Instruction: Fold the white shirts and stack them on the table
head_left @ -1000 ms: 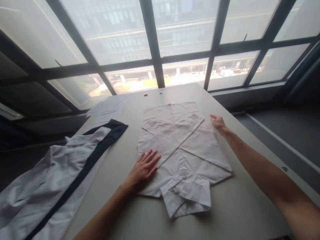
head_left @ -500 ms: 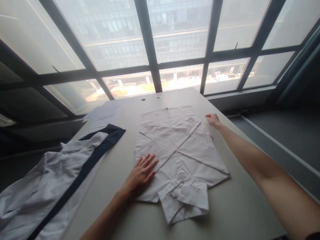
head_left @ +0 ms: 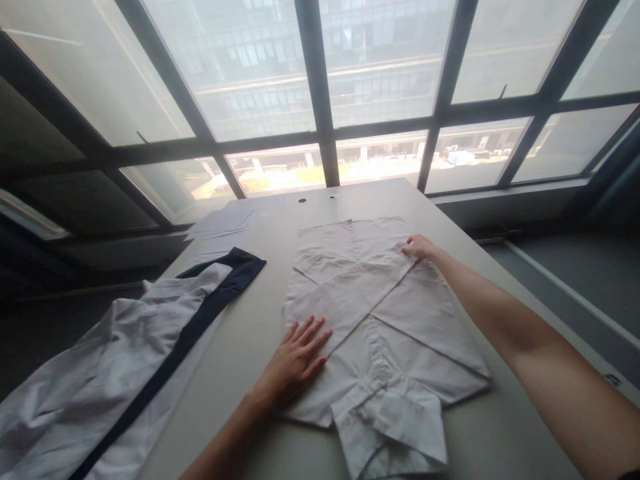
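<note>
A white shirt (head_left: 350, 293) lies flat on the table with its collar (head_left: 400, 420) toward me and its sleeves folded crosswise over the body. My left hand (head_left: 295, 357) rests palm down on the shirt's left side, fingers spread. At the upper right, my right hand (head_left: 420, 247) pinches the cuff end of the sleeve (head_left: 373, 280) that runs diagonally across the shirt. The fingertips of that hand partly hide the cuff.
To the left, a rumpled white garment (head_left: 115, 353) and a dark navy cloth (head_left: 210, 313) hang over the edge of the white table (head_left: 250, 400). White sheets (head_left: 223, 223) lie at the far left. Framed windows (head_left: 377, 157) rise behind the table.
My right hand has moved from beside the shirt's right edge onto the sleeve cuff and closed on it. My left hand stays flat on the shirt. The view has shifted slightly.
</note>
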A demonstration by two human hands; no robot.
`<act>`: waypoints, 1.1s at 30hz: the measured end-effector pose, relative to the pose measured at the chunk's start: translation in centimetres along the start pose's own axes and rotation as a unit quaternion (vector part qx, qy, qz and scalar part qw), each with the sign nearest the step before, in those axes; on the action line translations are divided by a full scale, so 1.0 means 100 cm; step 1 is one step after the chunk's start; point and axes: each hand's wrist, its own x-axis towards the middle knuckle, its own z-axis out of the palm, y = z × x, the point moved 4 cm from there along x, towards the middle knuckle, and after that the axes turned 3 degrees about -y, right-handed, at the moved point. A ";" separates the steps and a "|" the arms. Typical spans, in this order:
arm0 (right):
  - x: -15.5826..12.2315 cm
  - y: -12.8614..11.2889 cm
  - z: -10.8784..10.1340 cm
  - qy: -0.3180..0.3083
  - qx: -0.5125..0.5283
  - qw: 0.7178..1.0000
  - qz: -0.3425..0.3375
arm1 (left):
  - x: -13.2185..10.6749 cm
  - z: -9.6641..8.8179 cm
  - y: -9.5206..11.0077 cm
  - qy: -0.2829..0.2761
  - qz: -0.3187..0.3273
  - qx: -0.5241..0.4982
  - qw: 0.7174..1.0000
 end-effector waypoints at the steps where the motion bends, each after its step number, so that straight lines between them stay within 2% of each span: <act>1: 0.001 -0.001 0.000 -0.011 -0.005 1.000 0.000 | 0.000 -0.001 0.001 0.000 -0.001 0.001 1.000; 5: 0.002 -0.001 -0.005 -0.034 -0.017 0.999 -0.012 | -0.002 -0.007 0.005 -0.006 0.006 0.000 1.000; 10: 0.006 0.001 -0.010 -0.022 -0.037 0.999 -0.021 | -0.002 -0.009 0.007 -0.009 0.017 0.001 1.000; 17: 0.005 0.002 -0.004 -0.007 -0.080 0.997 0.016 | -0.003 -0.009 0.009 -0.009 0.026 0.005 1.000; 20: 0.003 0.010 -0.012 0.008 -0.087 0.996 0.029 | -0.004 -0.007 0.009 -0.016 0.024 0.004 1.000; 24: -0.004 0.021 -0.032 0.069 -0.090 0.993 0.037 | -0.004 -0.006 0.006 -0.013 0.026 0.000 1.000; 26: -0.012 0.020 -0.035 0.101 -0.093 0.990 0.017 | -0.004 -0.007 0.002 0.001 0.027 -0.005 1.000; 28: -0.023 0.012 -0.029 0.117 -0.096 0.988 -0.032 | -0.004 -0.009 -0.003 0.025 0.016 -0.007 1.000; 31: -0.044 -0.008 -0.004 0.102 -0.098 0.982 -0.125 | -0.004 -0.007 -0.012 0.058 -0.025 0.010 0.998; 33: -0.057 -0.020 0.017 0.067 -0.110 0.977 -0.172 | -0.004 -0.001 -0.016 0.063 -0.050 0.033 0.996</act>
